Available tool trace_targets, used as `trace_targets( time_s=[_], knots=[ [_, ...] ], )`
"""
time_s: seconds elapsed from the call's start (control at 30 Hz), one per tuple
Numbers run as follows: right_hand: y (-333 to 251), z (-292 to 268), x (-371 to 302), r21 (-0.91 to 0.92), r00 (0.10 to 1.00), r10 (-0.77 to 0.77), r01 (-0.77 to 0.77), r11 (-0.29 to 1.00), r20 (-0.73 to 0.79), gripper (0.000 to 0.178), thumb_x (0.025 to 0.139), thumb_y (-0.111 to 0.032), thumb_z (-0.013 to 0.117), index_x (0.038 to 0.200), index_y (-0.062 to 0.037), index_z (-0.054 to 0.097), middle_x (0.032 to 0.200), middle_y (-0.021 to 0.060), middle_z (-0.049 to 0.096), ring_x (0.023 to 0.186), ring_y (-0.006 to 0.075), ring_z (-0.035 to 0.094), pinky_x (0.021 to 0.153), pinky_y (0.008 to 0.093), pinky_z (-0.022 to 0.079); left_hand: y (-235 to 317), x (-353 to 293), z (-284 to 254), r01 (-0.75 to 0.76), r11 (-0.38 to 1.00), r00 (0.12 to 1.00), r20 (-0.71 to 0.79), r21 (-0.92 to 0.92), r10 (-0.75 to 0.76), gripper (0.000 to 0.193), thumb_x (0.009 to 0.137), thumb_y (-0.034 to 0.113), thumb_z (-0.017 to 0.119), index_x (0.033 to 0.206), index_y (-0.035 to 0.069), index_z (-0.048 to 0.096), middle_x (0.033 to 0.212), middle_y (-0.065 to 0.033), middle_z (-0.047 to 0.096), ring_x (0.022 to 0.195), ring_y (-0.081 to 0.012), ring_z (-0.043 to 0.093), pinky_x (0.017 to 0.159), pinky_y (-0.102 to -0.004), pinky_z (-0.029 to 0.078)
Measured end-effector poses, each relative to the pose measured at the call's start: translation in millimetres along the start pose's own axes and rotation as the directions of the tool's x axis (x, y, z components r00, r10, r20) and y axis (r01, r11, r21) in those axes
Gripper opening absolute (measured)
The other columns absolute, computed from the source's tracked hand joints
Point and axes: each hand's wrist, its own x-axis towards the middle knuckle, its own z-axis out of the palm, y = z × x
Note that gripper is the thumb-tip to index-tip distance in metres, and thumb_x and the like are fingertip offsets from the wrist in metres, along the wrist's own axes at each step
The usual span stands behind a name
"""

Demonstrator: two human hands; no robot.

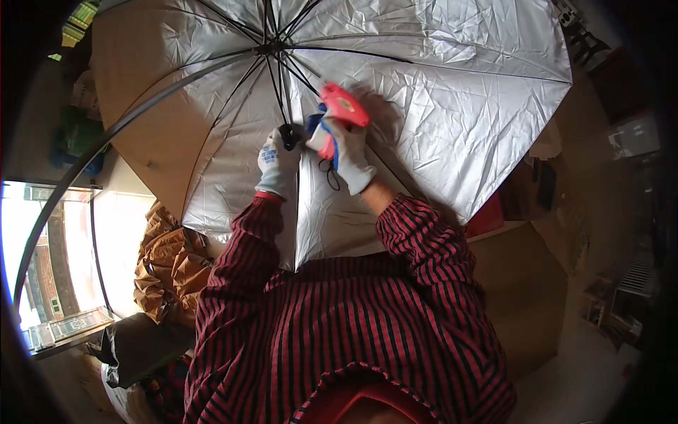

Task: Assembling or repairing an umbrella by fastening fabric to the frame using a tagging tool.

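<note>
Striped garment: red and black, filling near middle, sleeves reaching far toward both hands.
Dark bag: near left, beside left sleeve.
Brown crumpled material: left, just beyond dark bag.
Brown panel: flat, near right, beside right sleeve.
Right hand: white-and-blue glove, clamped on handheld tool.
Handheld tool: red-pink, somewhat blurred, over umbrella canopy, just right of left hand; exact type, cannot tell.
Dark loop: hanging on near side of handheld tool.
Left hand: gloved, clamped on black fitting.
Black fitting: at near end of thin black ribs.
Umbrella canopy: silver, wrinkled, spread wide beneath both hands.
Curved dark rod: running from hub toward near left.
Hub: black, far middle, joining ribs.
</note>
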Motion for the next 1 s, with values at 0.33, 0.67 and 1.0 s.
trace_targets(
  time_s=[0.33, 0.67, 1.0],
  knots=[
    [-17, -13, 6, -0.281, 0.942, -0.117, 0.21, 0.937, 0.315, 0.015, 0.082, -0.013, 0.07, 0.093, -0.0039, 0.065, 0.08, -0.0002, 0.063, 0.072, 0.008, 0.059, 0.065, 0.026, 0.049, 9, 5, -12, -0.012, 0.98, 1.0, 0.027, 0.199, 0.006, 0.039, 0.078, 0.03, 0.067, 0.108, 0.006, 0.059, 0.097, -0.0185, 0.066, 0.09, -0.0372, 0.064, 0.078, -0.046, 0.051],
    [3, 1, 7, -0.432, 0.938, 0.245, -0.121, 0.894, 0.244, 0.02, 0.082, -0.017, 0.065, 0.095, -0.002, 0.064, 0.08, -0.0014, 0.061, 0.068, 0.0071, 0.052, 0.061, 0.0267, 0.044, 10, 9, -25, -0.051, 0.999, 0.998, 0.046, -0.015, 0.052, 0.028, 0.08, 0.016, 0.067, 0.105, 0.004, 0.068, 0.087, -0.0122, 0.071, 0.074, -0.0245, 0.067, 0.069, -0.0356, 0.052],
    [6, 0, 0, -0.43, 0.935, 0.246, -0.117, 0.895, 0.257, 0.019, 0.082, -0.013, 0.064, 0.099, -0.0021, 0.064, 0.078, -0.002, 0.061, 0.065, 0.0068, 0.052, 0.06, 0.0252, 0.044, -6, 6, -17, 0.042, 0.921, 0.995, 0.097, -0.387, -0.005, 0.029, 0.082, 0.023, 0.067, 0.106, 0.008, 0.069, 0.09, -0.0133, 0.071, 0.083, -0.0251, 0.069, 0.074, -0.0339, 0.053]
  ],
)
